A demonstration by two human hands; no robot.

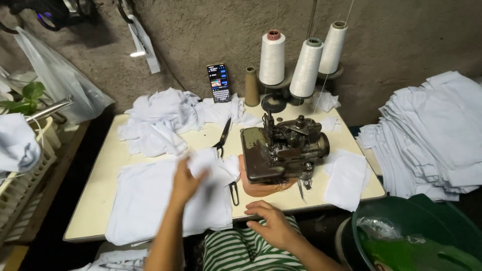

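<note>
Left hand point(185, 179): laid on a stack of white cloth pieces point(150, 200), fingers loosely spread, a small white piece point(213, 165) lifted at its edge between fingertips and thumb. The stack is spread over the near left part of the cream table point(100, 165), its lower edge hanging over the front rim.

Right hand point(273, 225): rested at the table's front edge, fingers curled loosely, nothing gripped, above a green-striped lap.

Sewing machine point(281, 148): dark, worn, set right of centre, just beside the small piece. Black scissors point(222, 138) are laid between the stack and a crumpled white heap point(160, 120) at the back. Bare tabletop is seen at the far left edge.

Three white thread cones point(304, 60) and a phone point(219, 83) are stood against the rear wall. A folded white pile point(432, 135) and a green basin point(416, 236) are placed off the right edge.
</note>
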